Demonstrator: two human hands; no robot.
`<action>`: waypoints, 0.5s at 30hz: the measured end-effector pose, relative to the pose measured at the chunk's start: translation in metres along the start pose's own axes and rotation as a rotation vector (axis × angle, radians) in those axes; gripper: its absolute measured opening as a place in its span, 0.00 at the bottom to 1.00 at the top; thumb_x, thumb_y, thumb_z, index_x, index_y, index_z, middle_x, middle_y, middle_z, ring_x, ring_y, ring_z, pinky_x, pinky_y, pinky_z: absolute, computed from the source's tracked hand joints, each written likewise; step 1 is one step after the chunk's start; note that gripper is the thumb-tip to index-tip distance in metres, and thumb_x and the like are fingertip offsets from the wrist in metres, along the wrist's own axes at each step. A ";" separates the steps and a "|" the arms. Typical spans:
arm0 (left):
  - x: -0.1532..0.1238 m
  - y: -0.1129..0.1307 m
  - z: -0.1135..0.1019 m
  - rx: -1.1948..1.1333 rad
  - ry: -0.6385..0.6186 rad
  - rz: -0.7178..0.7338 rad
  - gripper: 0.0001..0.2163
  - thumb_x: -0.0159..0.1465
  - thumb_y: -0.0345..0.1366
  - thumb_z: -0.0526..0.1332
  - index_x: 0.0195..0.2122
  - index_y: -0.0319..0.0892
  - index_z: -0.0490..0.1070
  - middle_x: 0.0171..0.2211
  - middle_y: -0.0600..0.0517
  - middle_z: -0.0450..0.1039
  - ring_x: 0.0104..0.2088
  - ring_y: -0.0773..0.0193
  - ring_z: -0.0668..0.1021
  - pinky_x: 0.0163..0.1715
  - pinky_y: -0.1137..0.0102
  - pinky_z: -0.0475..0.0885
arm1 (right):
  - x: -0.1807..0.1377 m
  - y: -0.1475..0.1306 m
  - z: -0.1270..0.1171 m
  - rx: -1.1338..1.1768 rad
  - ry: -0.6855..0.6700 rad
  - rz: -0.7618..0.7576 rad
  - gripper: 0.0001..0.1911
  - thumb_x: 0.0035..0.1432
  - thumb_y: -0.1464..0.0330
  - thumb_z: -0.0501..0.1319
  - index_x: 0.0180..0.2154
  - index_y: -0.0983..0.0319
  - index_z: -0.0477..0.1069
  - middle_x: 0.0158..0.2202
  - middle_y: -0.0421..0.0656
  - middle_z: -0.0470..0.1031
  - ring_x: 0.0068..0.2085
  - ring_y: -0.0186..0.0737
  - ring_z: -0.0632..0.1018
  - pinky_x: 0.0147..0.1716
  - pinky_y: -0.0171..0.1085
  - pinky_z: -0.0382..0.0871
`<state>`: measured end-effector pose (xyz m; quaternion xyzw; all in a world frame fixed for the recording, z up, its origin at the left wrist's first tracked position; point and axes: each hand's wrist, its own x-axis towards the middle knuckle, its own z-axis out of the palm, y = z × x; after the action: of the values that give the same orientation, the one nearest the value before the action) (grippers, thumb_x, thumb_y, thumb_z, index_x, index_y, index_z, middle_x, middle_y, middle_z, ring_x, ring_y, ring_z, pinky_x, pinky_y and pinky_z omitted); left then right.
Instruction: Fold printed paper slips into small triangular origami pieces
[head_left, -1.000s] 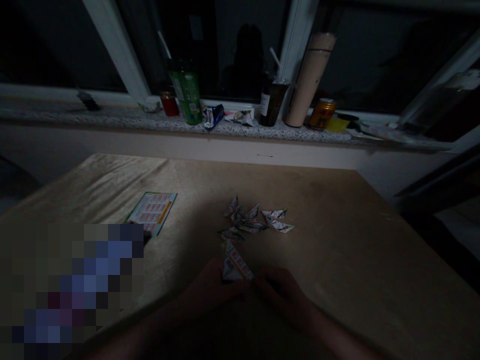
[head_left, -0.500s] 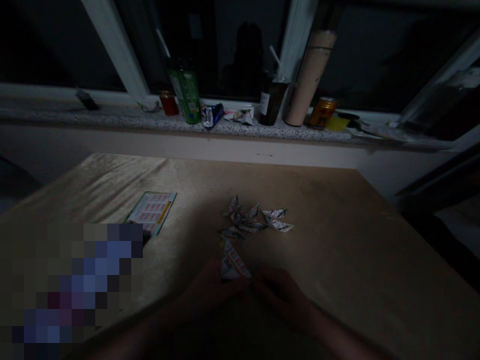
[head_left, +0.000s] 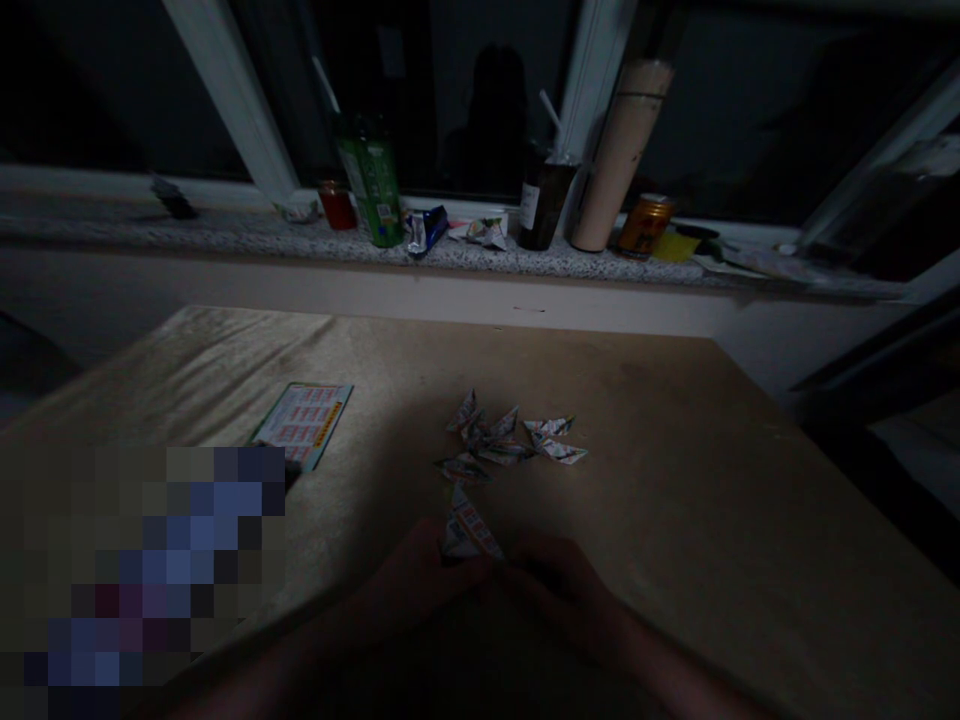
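In dim light, my left hand [head_left: 420,585] and my right hand [head_left: 559,585] meet near the front of a tan table [head_left: 675,480]. Both pinch the base of a small folded piece of printed paper [head_left: 466,525] that points up and away from me. Just beyond it lies a cluster of several similar folded paper pieces [head_left: 510,440]. A flat printed sheet [head_left: 304,425] with a green border lies to the left.
A stone windowsill [head_left: 225,235] runs along the back with a green bottle [head_left: 371,185], a red jar [head_left: 337,208], a dark cup with a straw [head_left: 544,200], a tall beige tube [head_left: 619,155] and an orange can [head_left: 643,227]. A blurred patch covers the lower left.
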<state>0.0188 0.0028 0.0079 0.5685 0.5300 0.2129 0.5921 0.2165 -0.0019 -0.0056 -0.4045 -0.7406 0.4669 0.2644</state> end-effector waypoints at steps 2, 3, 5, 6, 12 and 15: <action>0.000 0.000 0.000 -0.001 -0.013 -0.008 0.10 0.55 0.42 0.62 0.29 0.38 0.71 0.24 0.55 0.73 0.26 0.65 0.74 0.27 0.75 0.68 | 0.000 0.001 0.000 0.003 0.000 -0.012 0.13 0.61 0.64 0.53 0.28 0.64 0.69 0.24 0.39 0.68 0.27 0.33 0.68 0.26 0.31 0.60; 0.000 0.001 0.000 0.007 -0.018 -0.010 0.10 0.55 0.42 0.61 0.28 0.38 0.71 0.24 0.55 0.73 0.27 0.64 0.74 0.27 0.75 0.68 | 0.001 0.001 0.001 0.003 0.002 -0.018 0.13 0.61 0.65 0.53 0.29 0.63 0.69 0.25 0.39 0.68 0.27 0.33 0.68 0.27 0.31 0.60; 0.000 0.001 0.000 0.023 -0.025 0.004 0.11 0.56 0.42 0.61 0.26 0.38 0.71 0.24 0.55 0.74 0.27 0.64 0.75 0.28 0.74 0.69 | 0.001 0.002 0.002 -0.001 0.006 -0.028 0.12 0.62 0.65 0.52 0.29 0.63 0.68 0.26 0.39 0.69 0.28 0.33 0.69 0.28 0.31 0.61; 0.000 0.001 0.000 0.020 -0.030 0.015 0.11 0.55 0.42 0.61 0.26 0.38 0.72 0.24 0.54 0.74 0.27 0.64 0.75 0.28 0.74 0.69 | 0.001 0.002 0.002 -0.006 0.006 -0.028 0.12 0.62 0.66 0.51 0.30 0.63 0.68 0.27 0.40 0.69 0.29 0.34 0.69 0.28 0.31 0.61; 0.001 -0.001 0.000 -0.009 -0.045 0.012 0.10 0.56 0.41 0.61 0.28 0.38 0.73 0.25 0.55 0.74 0.28 0.64 0.74 0.28 0.75 0.68 | 0.000 0.003 0.001 -0.006 -0.033 -0.021 0.13 0.64 0.65 0.49 0.32 0.63 0.68 0.28 0.40 0.70 0.30 0.34 0.70 0.29 0.31 0.61; 0.001 -0.001 0.000 0.038 -0.035 0.000 0.09 0.55 0.40 0.61 0.28 0.38 0.73 0.24 0.56 0.73 0.27 0.66 0.73 0.27 0.76 0.67 | 0.001 0.002 0.000 0.026 -0.001 -0.016 0.14 0.62 0.64 0.51 0.28 0.63 0.68 0.25 0.39 0.67 0.28 0.33 0.68 0.27 0.31 0.60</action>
<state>0.0189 0.0038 0.0066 0.5832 0.5234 0.1930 0.5905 0.2170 -0.0010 -0.0076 -0.3947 -0.7378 0.4747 0.2729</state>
